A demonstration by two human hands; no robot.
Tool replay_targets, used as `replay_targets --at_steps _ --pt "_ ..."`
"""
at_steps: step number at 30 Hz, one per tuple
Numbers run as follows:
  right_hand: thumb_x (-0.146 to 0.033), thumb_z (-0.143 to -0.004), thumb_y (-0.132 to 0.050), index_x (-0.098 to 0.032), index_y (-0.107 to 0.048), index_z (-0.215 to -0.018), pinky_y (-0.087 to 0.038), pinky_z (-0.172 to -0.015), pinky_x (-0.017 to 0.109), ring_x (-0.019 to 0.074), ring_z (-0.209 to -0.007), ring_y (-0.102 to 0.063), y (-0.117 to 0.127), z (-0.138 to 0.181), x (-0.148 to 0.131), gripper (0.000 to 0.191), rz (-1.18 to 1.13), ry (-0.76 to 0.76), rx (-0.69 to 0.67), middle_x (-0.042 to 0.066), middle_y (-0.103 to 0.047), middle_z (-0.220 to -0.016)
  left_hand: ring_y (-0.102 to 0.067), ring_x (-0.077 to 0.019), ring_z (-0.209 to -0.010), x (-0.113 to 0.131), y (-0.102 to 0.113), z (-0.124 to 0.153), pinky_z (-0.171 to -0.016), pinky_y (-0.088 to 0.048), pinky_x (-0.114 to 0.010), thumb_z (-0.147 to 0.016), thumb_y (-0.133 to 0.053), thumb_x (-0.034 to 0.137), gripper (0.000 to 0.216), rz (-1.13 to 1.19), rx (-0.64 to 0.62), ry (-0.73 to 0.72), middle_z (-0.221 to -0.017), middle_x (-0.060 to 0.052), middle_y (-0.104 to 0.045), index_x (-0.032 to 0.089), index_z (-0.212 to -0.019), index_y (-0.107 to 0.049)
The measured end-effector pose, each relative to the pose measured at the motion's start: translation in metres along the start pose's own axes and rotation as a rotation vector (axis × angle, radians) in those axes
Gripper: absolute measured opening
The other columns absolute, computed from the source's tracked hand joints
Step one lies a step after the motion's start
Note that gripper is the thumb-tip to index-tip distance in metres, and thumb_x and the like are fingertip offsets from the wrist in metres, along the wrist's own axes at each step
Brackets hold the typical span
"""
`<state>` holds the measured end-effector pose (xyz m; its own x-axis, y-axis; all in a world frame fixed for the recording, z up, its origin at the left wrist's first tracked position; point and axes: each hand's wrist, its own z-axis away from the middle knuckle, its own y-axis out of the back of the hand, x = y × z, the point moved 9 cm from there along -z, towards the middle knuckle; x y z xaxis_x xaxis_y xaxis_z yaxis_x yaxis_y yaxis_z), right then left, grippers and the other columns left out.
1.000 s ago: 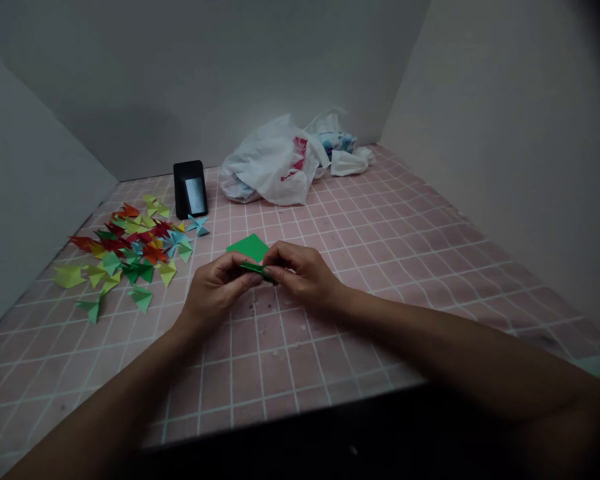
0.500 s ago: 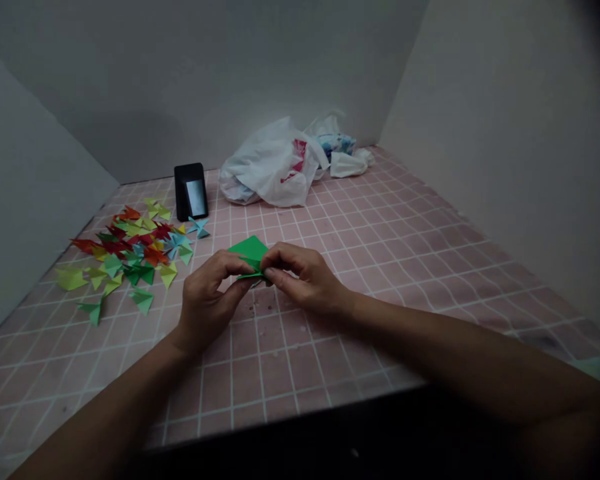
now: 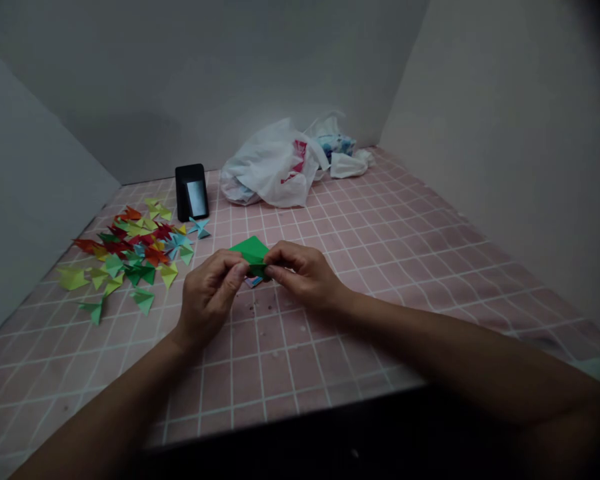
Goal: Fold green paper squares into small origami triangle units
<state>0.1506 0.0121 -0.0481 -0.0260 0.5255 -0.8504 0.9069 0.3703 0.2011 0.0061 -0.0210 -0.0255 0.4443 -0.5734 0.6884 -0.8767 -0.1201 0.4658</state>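
Both hands pinch a partly folded piece of green paper (image 3: 257, 267) over the middle of the table. My left hand (image 3: 211, 291) grips its left end between thumb and fingers. At the right end, my right hand (image 3: 305, 273) is closed on the paper with thumb and forefinger. A flat green corner (image 3: 253, 246) shows just behind; whether it belongs to the same piece I cannot tell. Under the paper peeks a small bluish, patterned thing (image 3: 253, 282), mostly hidden.
Folded paper shapes (image 3: 140, 243) in several colours lie heaped at the left. Behind them stands a black device with a screen (image 3: 192, 193). A white plastic bag (image 3: 273, 167) and a blue-patterned packet (image 3: 336, 145) rest at the back. Pink checked cloth (image 3: 380, 267) covers the table, with walls around it.
My left thumb has moved up from below onto the front of the green paper, whose near flap now looks folded up. The bluish thing underneath shows more. My right hand has barely moved.
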Motion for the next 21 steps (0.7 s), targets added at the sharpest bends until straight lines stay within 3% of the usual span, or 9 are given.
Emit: replay_targets --at_steps 5,9,15,21 --pt "-0.025 -0.087 -0.070 -0.020 -0.068 -0.085 -0.052 -0.077 0.031 0.0143 -0.078 -0.065 -0.007 -0.001 0.017 0.006 -0.310 -0.146 -0.044 0.000 -0.069 -0.082 -0.064 -0.0125 -0.071 -0.021 -0.003 0.002 -0.066 -0.051 -0.024 -0.088 -0.074 0.024 0.006 0.211 0.037 0.206 -0.080 0.000 -0.067 0.020 -0.086 -0.069" --pt "-0.028 -0.084 -0.075 -0.020 -0.069 -0.083 -0.053 -0.078 0.032 0.0138 -0.076 -0.065 -0.010 -0.001 0.022 0.010 -0.433 -0.210 -0.046 -0.001 -0.069 -0.080 -0.066 -0.0125 -0.069 -0.023 -0.005 0.004 -0.065 -0.054 -0.023 -0.086 -0.076 0.022 0.006 0.292 0.053 0.259 -0.079 0.000 -0.069 0.020 -0.087 -0.070" --pt "-0.027 -0.081 -0.079 -0.022 -0.071 -0.082 -0.052 -0.084 0.033 0.0142 -0.079 -0.065 -0.008 0.004 0.030 0.009 -0.513 -0.307 0.029 -0.002 -0.071 -0.081 -0.069 -0.0136 -0.076 -0.004 -0.005 -0.001 -0.071 -0.058 -0.025 -0.083 -0.079 0.017 0.010 0.206 0.034 0.095 -0.085 -0.001 -0.070 0.020 -0.088 -0.071" --pt "-0.029 -0.077 -0.085 -0.024 -0.076 -0.080 -0.051 -0.088 0.034 0.0147 -0.084 -0.064 -0.010 0.000 0.031 0.010 -0.606 -0.283 -0.021 -0.002 -0.071 -0.085 -0.069 -0.0145 -0.080 0.011 0.001 -0.002 -0.072 -0.058 -0.026 -0.087 -0.076 0.014 0.008 0.116 0.058 -0.069 -0.087 -0.002 -0.070 0.021 -0.089 -0.071"
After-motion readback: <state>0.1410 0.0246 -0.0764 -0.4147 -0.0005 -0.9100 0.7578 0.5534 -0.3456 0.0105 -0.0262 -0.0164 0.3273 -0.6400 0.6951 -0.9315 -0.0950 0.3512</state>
